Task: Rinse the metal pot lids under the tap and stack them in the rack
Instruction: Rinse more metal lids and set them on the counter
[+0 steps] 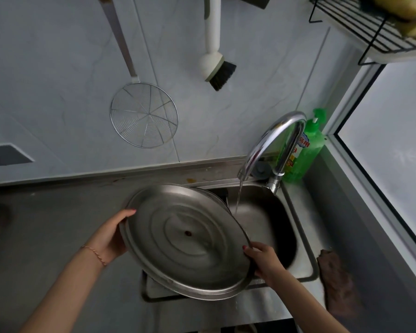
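A large round metal pot lid (185, 239) is held tilted over the left part of the steel sink (305, 236), its hollow underside facing me. My left hand (111, 236) grips its left rim and my right hand (264, 260) grips its right rim. The chrome tap (271, 143) is running, and the thin stream of water (238, 198) falls just past the lid's upper right edge. The edge of another metal piece (216, 195) shows behind the lid. No rack for the lids is in view.
A green bottle of dish soap (305, 150) stands behind the tap. A brown cloth (336, 282) lies on the counter right of the sink. On the wall hang a wire skimmer (143, 115) and a dish brush (214, 61). A black wire shelf (370, 27) is at the top right.
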